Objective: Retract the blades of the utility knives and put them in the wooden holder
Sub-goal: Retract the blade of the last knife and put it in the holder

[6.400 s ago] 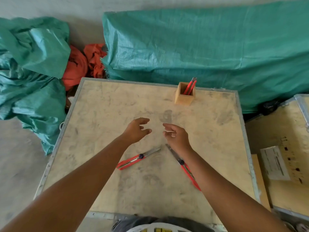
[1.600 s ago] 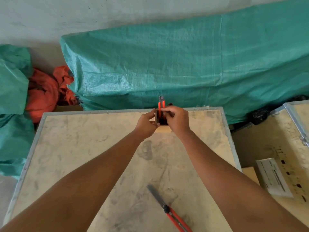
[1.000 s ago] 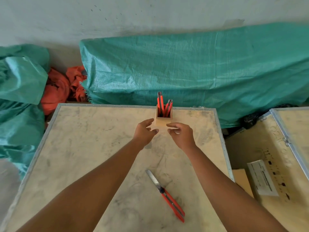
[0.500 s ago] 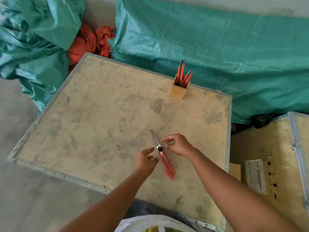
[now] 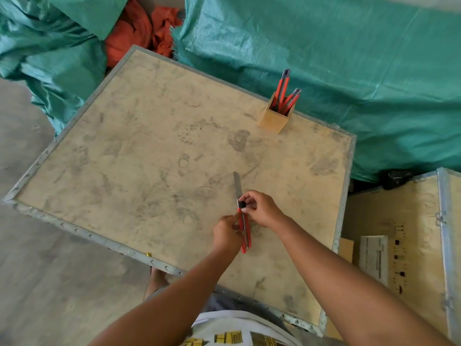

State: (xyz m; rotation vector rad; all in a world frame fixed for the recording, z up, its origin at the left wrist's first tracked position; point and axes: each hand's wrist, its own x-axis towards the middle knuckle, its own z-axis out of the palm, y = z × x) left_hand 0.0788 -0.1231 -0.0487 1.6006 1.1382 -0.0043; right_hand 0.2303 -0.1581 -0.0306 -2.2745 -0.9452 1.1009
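Note:
A red utility knife point(image 5: 245, 233) lies near the front of the wooden crate top point(image 5: 139, 156), its grey blade out and pointing away from me. My left hand point(image 5: 227, 234) pinches the red handle from the left. My right hand point(image 5: 262, 208) holds the knife at its black slider knob with thumb and fingers. The wooden holder point(image 5: 275, 117) stands at the far right of the crate top, with several red knives upright in it, well apart from both hands.
Green tarpaulin point(image 5: 324, 61) covers bulk behind and left of the crate, with orange cloth point(image 5: 142, 33) between. A second crate point(image 5: 404, 233) with a paper label stands to the right. Metal edging rims the crate top; concrete floor lies left.
Both hands have closed onto the knife on the crate: half a second ago they hovered either side of it. Earlier a knife went into the holder.

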